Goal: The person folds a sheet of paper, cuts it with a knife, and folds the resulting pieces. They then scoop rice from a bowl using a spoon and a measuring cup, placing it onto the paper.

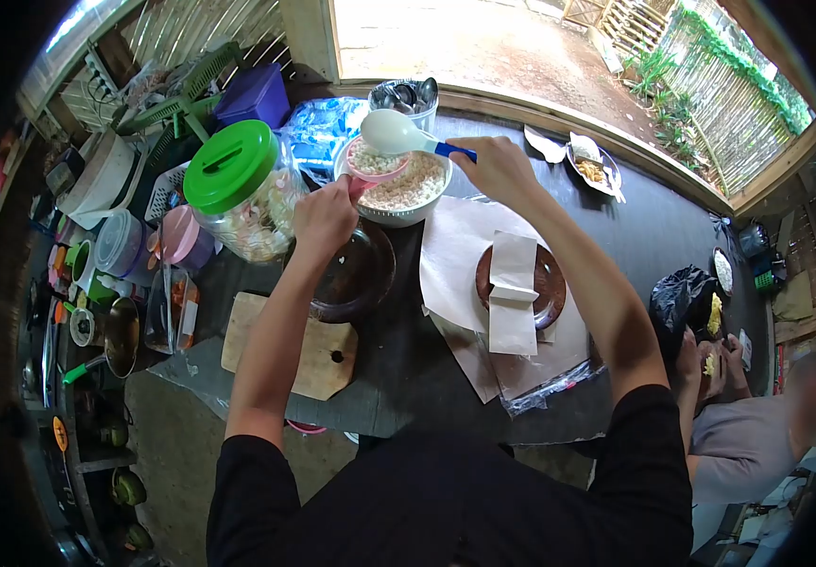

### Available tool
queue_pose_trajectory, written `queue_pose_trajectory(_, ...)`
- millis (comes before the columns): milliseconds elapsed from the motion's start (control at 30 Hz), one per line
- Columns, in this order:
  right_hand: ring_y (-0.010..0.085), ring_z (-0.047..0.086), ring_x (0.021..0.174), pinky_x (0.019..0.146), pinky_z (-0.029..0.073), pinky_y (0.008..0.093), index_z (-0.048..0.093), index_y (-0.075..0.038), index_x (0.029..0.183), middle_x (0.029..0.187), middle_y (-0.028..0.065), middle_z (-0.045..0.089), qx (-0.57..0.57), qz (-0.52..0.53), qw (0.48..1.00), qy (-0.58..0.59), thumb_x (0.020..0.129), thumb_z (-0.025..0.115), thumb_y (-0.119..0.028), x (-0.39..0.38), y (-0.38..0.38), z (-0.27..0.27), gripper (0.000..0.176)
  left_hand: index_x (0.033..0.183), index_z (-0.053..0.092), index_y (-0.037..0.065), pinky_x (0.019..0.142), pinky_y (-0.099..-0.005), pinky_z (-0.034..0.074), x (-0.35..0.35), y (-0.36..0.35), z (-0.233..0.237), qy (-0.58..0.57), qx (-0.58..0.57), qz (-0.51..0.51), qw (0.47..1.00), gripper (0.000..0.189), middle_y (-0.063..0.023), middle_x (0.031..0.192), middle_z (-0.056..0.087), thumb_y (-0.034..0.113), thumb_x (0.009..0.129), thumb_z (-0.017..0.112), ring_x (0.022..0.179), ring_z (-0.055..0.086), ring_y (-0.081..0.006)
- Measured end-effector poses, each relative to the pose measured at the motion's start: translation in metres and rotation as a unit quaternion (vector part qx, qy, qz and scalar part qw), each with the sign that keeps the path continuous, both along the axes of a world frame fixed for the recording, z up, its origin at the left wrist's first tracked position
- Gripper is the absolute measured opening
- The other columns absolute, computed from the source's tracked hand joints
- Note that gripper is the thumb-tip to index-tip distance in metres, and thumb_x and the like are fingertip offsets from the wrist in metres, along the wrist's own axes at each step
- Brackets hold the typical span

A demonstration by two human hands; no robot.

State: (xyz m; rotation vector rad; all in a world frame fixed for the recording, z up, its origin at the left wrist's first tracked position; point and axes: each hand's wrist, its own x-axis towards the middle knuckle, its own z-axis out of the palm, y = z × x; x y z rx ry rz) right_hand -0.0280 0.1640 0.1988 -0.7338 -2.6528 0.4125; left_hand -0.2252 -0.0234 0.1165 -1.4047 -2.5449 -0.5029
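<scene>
My right hand [498, 165] grips the blue handle of a pale green rice spoon [394, 132], whose scoop sits over a small pink bowl [372, 165] packed with rice. My left hand [325, 215] holds that pink bowl by its near side, above a large white bowl of rice [410, 194]. Just below the left hand lies a dark glass lid [356, 274] on the dark counter [672, 236]. To the right, brown paper sheets [455, 255] carry a round woven plate [549, 279] with folded white paper [514, 293] on it.
A clear jar with a green lid [238, 184] stands left of the bowls. A wooden board [309, 345] lies near the front edge. Containers, cups and a pan crowd the left side. A seated person [748, 435] eats at lower right. A small plate of food [592, 165] sits far right.
</scene>
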Motion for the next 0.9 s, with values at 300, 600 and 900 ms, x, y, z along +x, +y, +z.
queue_pose_trajectory(300, 0.034, 0.07, 0.079, 0.076, 0.055, 0.045, 0.077, -0.018, 0.11, 0.086, 0.0159, 0.073, -0.037, 0.029, 0.998, -0.037, 0.088, 0.069, -0.038, -0.005, -0.014, 0.006, 0.03, 0.101, 0.064, 0.007, 0.071, -0.052, 0.054, -0.002, 0.002, 0.004, 0.014, -0.004, -0.018, 1.0, 0.03, -0.0185, 0.087, 0.072, 0.032, 0.101, 0.048, 0.081, 0.071, -0.0393)
queue_pose_trajectory(600, 0.0333, 0.071, 0.086, 0.079, 0.055, 0.0441, 0.078, -0.019, 0.109, 0.091, 0.0161, 0.074, -0.028, -0.002, 0.999, -0.023, 0.09, 0.065, -0.04, -0.012, 0.013, -0.007, 0.031, 0.094, 0.063, 0.007, 0.068, -0.0509, 0.053, -0.013, 0.003, 0.0, 0.063, 0.005, -0.028, 0.998, 0.026, -0.0174, 0.083, 0.07, 0.028, 0.1, 0.048, 0.078, 0.07, -0.0384)
queue_pose_trajectory(900, 0.0324, 0.071, 0.089, 0.081, 0.055, 0.0441, 0.078, -0.021, 0.109, 0.094, 0.0137, 0.074, 0.006, -0.027, 0.997, -0.072, 0.092, 0.061, -0.042, -0.009, 0.01, 0.004, 0.032, 0.096, 0.064, 0.007, 0.069, -0.0508, 0.053, -0.006, 0.001, 0.006, 0.048, 0.013, -0.025, 0.998, 0.025, -0.0172, 0.087, 0.071, 0.026, 0.099, 0.049, 0.079, 0.07, -0.0382)
